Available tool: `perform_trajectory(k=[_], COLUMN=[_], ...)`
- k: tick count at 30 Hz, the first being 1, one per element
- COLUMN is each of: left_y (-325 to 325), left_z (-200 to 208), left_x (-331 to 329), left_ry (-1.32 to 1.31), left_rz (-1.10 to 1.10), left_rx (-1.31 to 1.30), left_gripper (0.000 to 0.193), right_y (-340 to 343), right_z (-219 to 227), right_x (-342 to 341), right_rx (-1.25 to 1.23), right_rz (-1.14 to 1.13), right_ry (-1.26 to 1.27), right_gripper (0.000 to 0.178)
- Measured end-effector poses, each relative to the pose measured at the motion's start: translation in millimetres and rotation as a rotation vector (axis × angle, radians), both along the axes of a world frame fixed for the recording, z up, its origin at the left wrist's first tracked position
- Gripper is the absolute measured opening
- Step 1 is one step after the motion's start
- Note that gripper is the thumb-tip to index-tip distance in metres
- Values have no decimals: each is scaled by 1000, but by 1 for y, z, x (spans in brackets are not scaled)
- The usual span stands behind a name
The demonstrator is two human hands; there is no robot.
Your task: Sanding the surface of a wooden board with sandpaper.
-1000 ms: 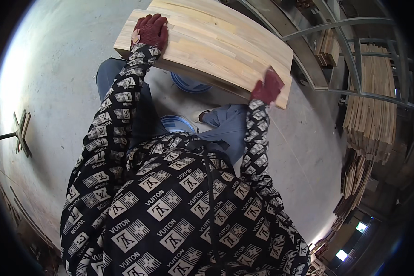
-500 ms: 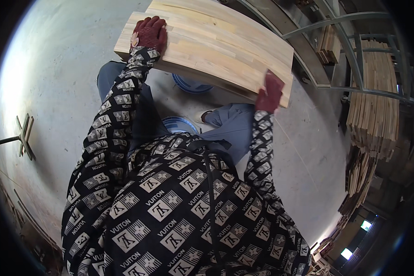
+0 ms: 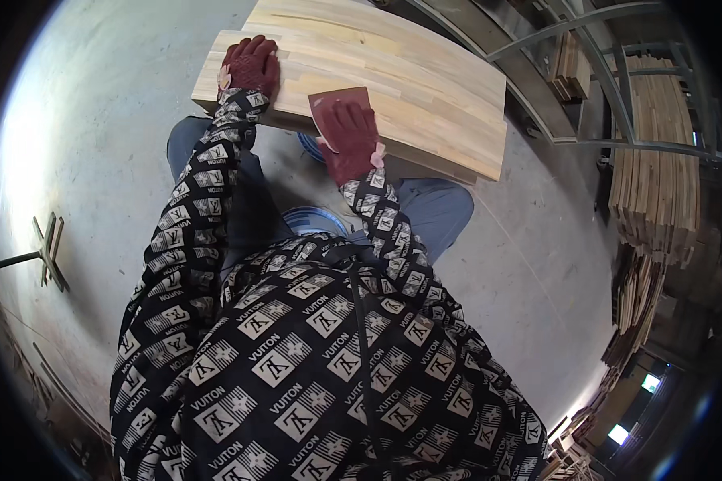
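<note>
A thick pale wooden board [image 3: 425,84], made of joined strips, lies in front of me above my knees. My left hand [image 3: 251,66], in a dark red glove, rests on the board's left end with its fingers laid out flat along the top. In my right hand [image 3: 350,143], gloved alike, is a reddish-brown sheet of sandpaper [image 3: 321,103]. That hand presses the sheet against the board's near edge, left of the middle, its fingers spread over the sheet. The sandpaper's underside is hidden.
Blue round containers [image 3: 313,220] show under the board and between my legs. To the right stands a grey metal frame [image 3: 602,144], with stacked wooden strips [image 3: 656,176] beyond it. A cross-shaped stand [image 3: 50,250] is on the floor at left.
My right hand has moved left with the sandpaper along the near edge, from the board's right end to left of its middle. My left hand stays on the left end.
</note>
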State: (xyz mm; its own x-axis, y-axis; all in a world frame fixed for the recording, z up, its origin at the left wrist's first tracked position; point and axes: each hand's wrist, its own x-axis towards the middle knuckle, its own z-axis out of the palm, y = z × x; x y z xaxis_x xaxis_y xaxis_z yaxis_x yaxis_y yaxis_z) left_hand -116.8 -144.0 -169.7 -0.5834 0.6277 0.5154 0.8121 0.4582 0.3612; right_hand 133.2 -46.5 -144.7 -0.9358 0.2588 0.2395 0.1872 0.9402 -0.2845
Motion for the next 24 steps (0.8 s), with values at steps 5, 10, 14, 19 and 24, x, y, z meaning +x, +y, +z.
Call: perform_trajectory(k=[5, 10, 14, 19, 24], left_y=[20, 10, 10, 21, 10], left_z=[15, 15, 13, 9, 3], left_x=[9, 7, 7, 7, -1], left_ry=[-23, -21, -8, 21, -5], left_rz=[-40, -5, 14, -19, -30], left_rx=[8, 2, 22, 32, 0], left_gripper=[29, 29, 29, 28, 28], right_y=[92, 176, 182, 75, 12], right_z=[-47, -21, -39, -78, 3], right_x=[99, 182, 170, 55, 10], right_rx=[53, 99, 290, -98, -72], right_rz=[-339, -525, -690, -365, -144], right_ry=[224, 453, 365, 374, 51], right_gripper=[50, 40, 38, 61, 57])
